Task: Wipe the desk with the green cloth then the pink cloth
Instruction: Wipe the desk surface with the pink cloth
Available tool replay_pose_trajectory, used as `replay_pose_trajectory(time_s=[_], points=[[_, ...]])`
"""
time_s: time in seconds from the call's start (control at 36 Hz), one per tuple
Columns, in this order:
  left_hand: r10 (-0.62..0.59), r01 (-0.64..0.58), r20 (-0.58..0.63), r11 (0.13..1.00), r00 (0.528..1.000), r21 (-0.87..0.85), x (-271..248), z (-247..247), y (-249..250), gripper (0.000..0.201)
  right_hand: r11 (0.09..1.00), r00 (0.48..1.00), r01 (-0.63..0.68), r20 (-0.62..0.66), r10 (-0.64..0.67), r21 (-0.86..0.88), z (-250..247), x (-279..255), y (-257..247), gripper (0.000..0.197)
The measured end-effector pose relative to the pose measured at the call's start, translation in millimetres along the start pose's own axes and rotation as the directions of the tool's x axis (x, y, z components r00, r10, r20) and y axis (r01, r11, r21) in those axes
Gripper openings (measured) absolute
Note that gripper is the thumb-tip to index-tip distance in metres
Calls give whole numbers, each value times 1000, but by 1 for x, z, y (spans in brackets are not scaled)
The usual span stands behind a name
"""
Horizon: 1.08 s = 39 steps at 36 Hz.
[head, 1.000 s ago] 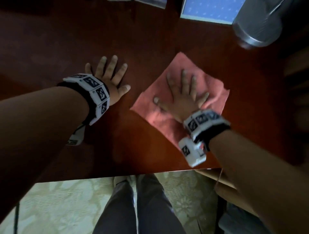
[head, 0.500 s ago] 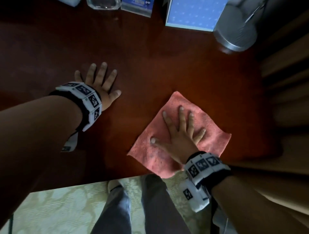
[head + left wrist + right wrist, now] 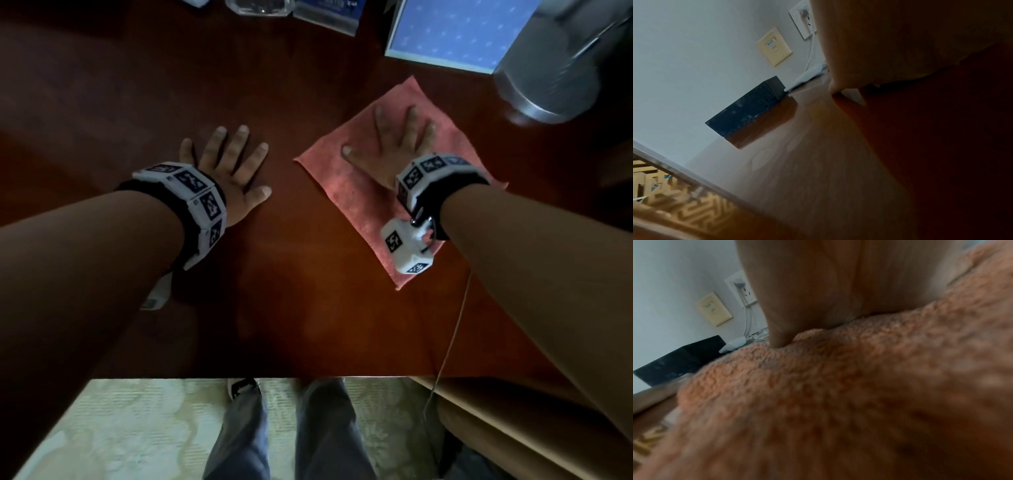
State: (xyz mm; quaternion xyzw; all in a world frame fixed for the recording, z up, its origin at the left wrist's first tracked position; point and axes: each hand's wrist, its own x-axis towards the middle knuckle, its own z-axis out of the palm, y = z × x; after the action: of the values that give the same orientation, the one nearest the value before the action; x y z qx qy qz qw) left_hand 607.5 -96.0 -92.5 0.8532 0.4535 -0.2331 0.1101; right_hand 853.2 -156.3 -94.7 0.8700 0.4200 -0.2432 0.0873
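The desk (image 3: 308,274) is dark red-brown wood and it fills most of the head view, with its near edge just above the person's legs (image 3: 291,435) and a pale patterned floor (image 3: 120,428). At the far right of the desk stands a metal cylinder (image 3: 548,68), and just beside it, on its left, a blue box (image 3: 448,31) with small dots. A black box (image 3: 748,107) sits at the back of the desk against the wall (image 3: 694,48), below two wall plates. The pink cloth (image 3: 356,192) lies spread flat on the right part of the desk, with one corner pointing toward the blue box. The right hand (image 3: 394,147) presses flat on the cloth, fingers straight and spread wide. The left hand (image 3: 233,171) rests flat on the bare desk, well apart from the cloth, also with the fingers straight and spread, holding nothing.
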Motion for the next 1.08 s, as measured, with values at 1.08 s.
replay_pose_trajectory(time_s=[1.08], points=[[27,-26,-23,998,999,56,42,-54,103,59,991,994,97,34,-100,91,91,-184,100,81]])
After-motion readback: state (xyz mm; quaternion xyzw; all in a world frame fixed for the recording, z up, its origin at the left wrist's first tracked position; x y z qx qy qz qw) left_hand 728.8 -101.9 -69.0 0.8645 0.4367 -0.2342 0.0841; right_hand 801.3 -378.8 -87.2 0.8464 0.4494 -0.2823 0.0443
